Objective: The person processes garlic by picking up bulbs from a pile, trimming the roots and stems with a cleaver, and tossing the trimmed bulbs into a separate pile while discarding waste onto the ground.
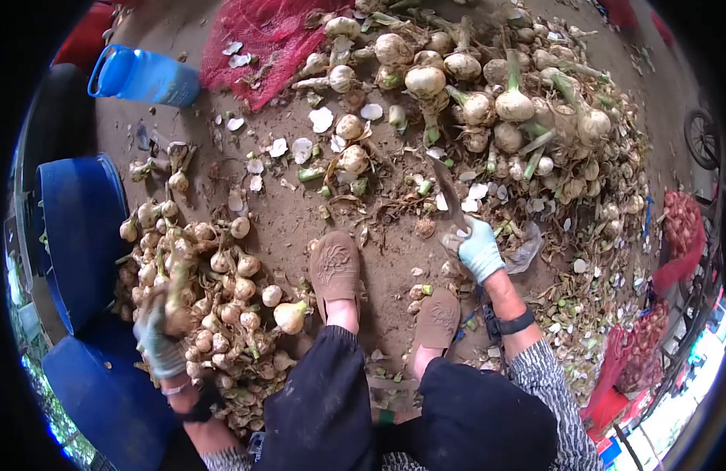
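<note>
My right hand [477, 245], in a pale glove, is closed around the handle of a knife [449, 192]. Its dark, slightly curved blade points up and away over the peel-strewn ground. On the left, my gloved left hand [159, 334] is smeared by motion above a heap of trimmed garlic bulbs [241, 289]. A garlic bulb with a long stem [177, 294] is blurred along with it and appears to be in its fingers. Beyond the knife lies a large pile of garlic with stems and roots [512, 106].
Two blue containers [80, 243] stand left of the trimmed heap. A blue bottle [155, 77] lies near a red mesh sheet [257, 47]. Filled red mesh bags [645, 345] are at the right, below a wheel [700, 139]. Peel scraps and a clear plastic bag [526, 250] litter the ground.
</note>
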Motion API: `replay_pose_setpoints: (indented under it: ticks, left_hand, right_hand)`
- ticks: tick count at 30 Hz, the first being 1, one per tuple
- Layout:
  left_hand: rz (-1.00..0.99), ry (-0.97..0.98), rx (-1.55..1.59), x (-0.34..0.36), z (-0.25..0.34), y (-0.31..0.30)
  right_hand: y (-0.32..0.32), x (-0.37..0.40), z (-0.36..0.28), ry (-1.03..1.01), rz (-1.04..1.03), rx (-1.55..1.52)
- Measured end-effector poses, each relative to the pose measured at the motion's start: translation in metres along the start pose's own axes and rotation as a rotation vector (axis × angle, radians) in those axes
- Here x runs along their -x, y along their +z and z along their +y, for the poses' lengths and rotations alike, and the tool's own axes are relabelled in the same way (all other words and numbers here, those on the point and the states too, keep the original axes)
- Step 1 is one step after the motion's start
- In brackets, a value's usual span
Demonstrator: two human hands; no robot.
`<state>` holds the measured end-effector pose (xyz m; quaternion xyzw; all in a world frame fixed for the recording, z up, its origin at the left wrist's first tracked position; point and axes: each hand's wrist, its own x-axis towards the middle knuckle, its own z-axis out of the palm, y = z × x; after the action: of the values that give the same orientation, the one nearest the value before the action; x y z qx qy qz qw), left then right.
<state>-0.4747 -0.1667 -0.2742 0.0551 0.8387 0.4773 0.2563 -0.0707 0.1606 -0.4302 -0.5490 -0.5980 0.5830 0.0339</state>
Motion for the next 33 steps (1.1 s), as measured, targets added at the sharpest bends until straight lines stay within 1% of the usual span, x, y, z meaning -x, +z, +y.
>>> replay_pose_setpoints:
  ticks: [1, 3, 4, 5, 6, 7, 8, 9, 10, 11, 12, 13, 14, 15, 16, 17, 19, 20, 21, 23, 25, 26, 27, 29, 30, 31, 33]
  left_hand:
    - [0.299, 0.085, -0.413, -0.013, -0.022, -0.04]
    - [0.68, 0.497, -1.262, 0.013, 0.027, 0.002]
    - [0.419, 0.583, -0.922, 0.008, 0.026, 0.014]
    - [0.28, 0.503, -0.69, 0.015, 0.038, 0.065]
    - [0.005, 0.365, -0.403, 0.014, 0.034, 0.108]
    - [-0.19, 0.383, -0.296, 0.017, 0.041, 0.161]
    - [-0.369, 0.52, -0.417, 0.005, 0.032, 0.203]
    - [-0.419, 0.707, -0.493, -0.004, 0.031, 0.246]
    - [-0.344, 0.776, -0.582, -0.013, 0.019, 0.286]
    - [-0.357, 0.845, -0.746, -0.026, 0.011, 0.315]
    - [-0.341, 0.658, -0.989, -0.036, 0.005, 0.346]
    - [-0.188, 0.677, -0.981, -0.049, -0.002, 0.364]
    - [-0.235, 0.656, -0.949, -0.055, 0.005, 0.365]
    - [-0.281, 0.631, -0.922, -0.061, 0.01, 0.361]
    - [-0.333, 0.625, -0.902, -0.063, 0.017, 0.357]
    - [-0.324, 0.623, -0.907, -0.064, 0.022, 0.35]
    - [-0.519, 0.451, -0.622, -0.059, 0.024, 0.332]
    - [-0.527, 0.464, -0.368, -0.047, 0.024, 0.321]
    - [-0.616, 0.34, -0.116, -0.032, 0.025, 0.314]
    - [-0.766, 0.185, -0.037, -0.015, 0.022, 0.303]
    - [-0.858, -0.124, 0.312, 0.0, 0.017, 0.297]
    - [-0.878, -0.128, 0.313, 0.01, 0.019, 0.295]
    - [-0.906, -0.168, 0.351, 0.017, 0.013, 0.298]
    - [-0.912, -0.294, 0.457, 0.031, 0.016, 0.302]
    - [-0.909, -0.316, 0.485, 0.032, 0.013, 0.304]
    - [-0.908, -0.315, 0.486, 0.034, 0.016, 0.302]
    - [-0.982, -0.206, 0.305, 0.036, 0.023, 0.294]
  right_hand:
    - [0.001, -0.007, -0.014, -0.073, 0.015, 0.141]
    - [0.017, -0.021, -0.057, -0.1, 0.007, 0.19]
    - [0.031, -0.036, -0.056, -0.08, -0.024, 0.009]
    - [0.044, -0.05, -0.059, -0.059, -0.053, -0.167]
    - [0.051, -0.059, -0.061, -0.048, -0.082, -0.183]
    - [0.055, -0.045, -0.091, -0.13, -0.057, -0.093]
    - [0.062, -0.051, -0.082, -0.186, -0.018, -0.016]
    - [0.065, -0.057, -0.072, -0.239, 0.024, 0.065]
    - [0.062, -0.051, -0.069, -0.253, 0.059, 0.167]
    - [0.065, -0.054, -0.038, -0.204, -0.179, -0.776]
    - [0.055, -0.033, -0.063, -0.183, -0.061, -0.232]
    - [0.048, -0.009, -0.092, -0.157, 0.065, 0.307]
    - [0.057, -0.001, -0.089, -0.249, 0.118, -0.002]
    - [0.051, 0.007, -0.085, -0.055, 0.011, -0.137]
    - [0.052, 0.01, -0.083, -0.017, 0.058, -0.207]
    - [0.053, 0.01, -0.082, 0.019, 0.099, -0.278]
    - [0.051, 0.014, -0.084, 0.061, -0.009, -0.513]
    - [0.05, 0.015, -0.084, -0.247, 0.087, -0.096]
    - [0.046, 0.017, -0.086, -0.009, -0.016, -0.43]
    - [0.046, 0.019, -0.093, -0.167, 0.005, -0.179]
    - [0.046, 0.018, -0.092, -0.241, 0.019, -0.126]
    - [0.044, 0.022, -0.094, -0.047, -0.084, -0.415]
    - [0.043, 0.026, -0.097, -0.042, -0.081, -0.418]
    - [0.04, 0.034, -0.107, -0.18, -0.084, -0.026]
    - [0.044, 0.03, -0.092, -0.297, -0.05, 0.042]
    - [0.042, 0.031, -0.092, -0.299, -0.05, 0.043]
    - [0.041, 0.032, -0.093, -0.517, -0.018, 0.264]
